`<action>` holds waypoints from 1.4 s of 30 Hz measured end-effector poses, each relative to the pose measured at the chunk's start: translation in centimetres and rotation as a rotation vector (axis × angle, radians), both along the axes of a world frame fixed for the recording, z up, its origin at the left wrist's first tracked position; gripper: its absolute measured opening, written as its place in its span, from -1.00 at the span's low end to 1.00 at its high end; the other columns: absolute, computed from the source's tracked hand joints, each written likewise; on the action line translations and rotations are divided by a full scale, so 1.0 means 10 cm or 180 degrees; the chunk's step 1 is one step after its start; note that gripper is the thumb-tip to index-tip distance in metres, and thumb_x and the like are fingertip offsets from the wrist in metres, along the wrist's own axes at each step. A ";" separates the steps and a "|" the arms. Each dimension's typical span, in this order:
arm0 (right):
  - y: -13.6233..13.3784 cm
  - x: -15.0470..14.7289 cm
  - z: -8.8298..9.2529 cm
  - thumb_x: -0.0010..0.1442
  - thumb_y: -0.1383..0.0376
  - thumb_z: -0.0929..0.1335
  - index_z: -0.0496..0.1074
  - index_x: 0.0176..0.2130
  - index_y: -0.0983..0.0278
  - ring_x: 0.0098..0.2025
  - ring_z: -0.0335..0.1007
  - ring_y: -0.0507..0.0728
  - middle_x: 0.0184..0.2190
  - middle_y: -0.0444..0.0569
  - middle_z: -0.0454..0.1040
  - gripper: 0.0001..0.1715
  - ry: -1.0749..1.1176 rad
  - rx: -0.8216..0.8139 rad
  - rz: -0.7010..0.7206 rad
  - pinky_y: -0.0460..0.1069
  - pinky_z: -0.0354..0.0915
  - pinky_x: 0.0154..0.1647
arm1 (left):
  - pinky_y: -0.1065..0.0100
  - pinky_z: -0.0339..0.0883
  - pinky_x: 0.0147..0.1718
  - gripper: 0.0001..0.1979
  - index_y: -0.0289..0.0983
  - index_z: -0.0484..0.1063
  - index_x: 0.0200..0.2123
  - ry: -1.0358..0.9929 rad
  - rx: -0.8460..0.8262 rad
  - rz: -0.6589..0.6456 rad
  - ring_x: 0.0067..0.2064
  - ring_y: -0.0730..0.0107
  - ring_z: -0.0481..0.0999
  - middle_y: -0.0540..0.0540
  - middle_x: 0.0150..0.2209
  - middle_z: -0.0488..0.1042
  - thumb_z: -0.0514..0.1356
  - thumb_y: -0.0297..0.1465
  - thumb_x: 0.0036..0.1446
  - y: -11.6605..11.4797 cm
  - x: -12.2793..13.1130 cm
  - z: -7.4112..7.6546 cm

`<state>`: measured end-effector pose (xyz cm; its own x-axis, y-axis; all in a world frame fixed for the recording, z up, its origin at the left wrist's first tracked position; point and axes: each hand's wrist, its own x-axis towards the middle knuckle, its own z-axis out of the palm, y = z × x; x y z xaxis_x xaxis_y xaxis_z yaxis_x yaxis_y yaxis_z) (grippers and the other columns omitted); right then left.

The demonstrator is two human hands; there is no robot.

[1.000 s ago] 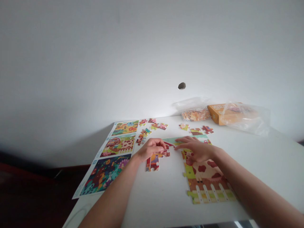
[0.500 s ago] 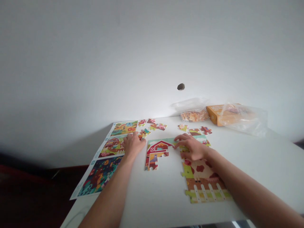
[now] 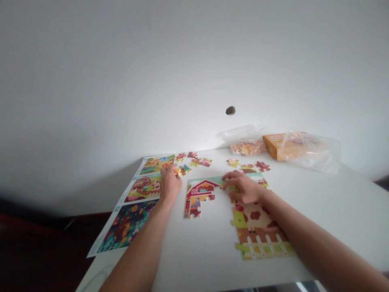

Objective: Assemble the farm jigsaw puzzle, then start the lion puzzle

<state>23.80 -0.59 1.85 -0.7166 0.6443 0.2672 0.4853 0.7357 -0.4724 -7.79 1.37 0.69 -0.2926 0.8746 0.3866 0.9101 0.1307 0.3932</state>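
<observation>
L hand point(image 3: 169, 184) shifted onto loose cardboard pcs point(image 3: 183, 170).

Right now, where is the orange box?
In the head view, the orange box sits at the table's far right by the wall, partly under a clear plastic bag.

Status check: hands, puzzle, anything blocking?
Left hand flat on loose colourful cardboard puzzle pieces. Right hand resting on half-built farm jigsaw. Printed picture sheet beside; nothing blocking.
</observation>
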 end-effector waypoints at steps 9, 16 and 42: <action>0.01 -0.01 -0.02 0.03 0.38 0.39 0.56 -0.13 0.22 0.01 0.31 0.25 0.04 0.06 0.41 -0.64 0.0017 0.0037 -0.0036 0.18 0.22 0.10 | 0.21 0.35 0.01 -0.61 -0.26 0.49 0.01 -0.0097 0.0091 -0.0161 -0.05 0.14 0.48 -0.21 -0.12 0.43 0.09 -0.55 0.13 0.09 -0.12 -0.10; 0.01 -0.01 -0.04 0.02 0.39 0.39 0.56 -0.14 0.20 0.00 0.32 0.25 0.03 0.06 0.41 -0.65 0.0058 0.0040 -0.0033 0.18 0.21 0.10 | 0.18 0.34 0.05 -0.66 -0.27 0.51 -0.02 -0.0036 0.0363 -0.0497 -0.01 0.14 0.46 -0.22 -0.06 0.47 0.20 -0.39 0.12 0.17 -0.13 -0.17; -0.01 -0.04 -0.03 0.04 0.37 0.40 0.57 -0.15 0.20 0.00 0.35 0.23 0.02 0.05 0.44 -0.67 0.0043 0.0120 -0.0090 0.15 0.23 0.10 | 0.09 0.29 0.03 -0.61 -0.07 0.54 -0.01 0.0365 -0.0250 -0.0998 0.00 0.11 0.42 0.06 0.12 0.48 0.10 -0.47 0.15 0.10 -0.02 -0.16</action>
<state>23.37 -0.65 1.57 -0.6943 0.6535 0.3014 0.4999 0.7392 -0.4513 -7.96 2.37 -0.93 0.0368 0.9435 0.3294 0.9485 -0.1368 0.2857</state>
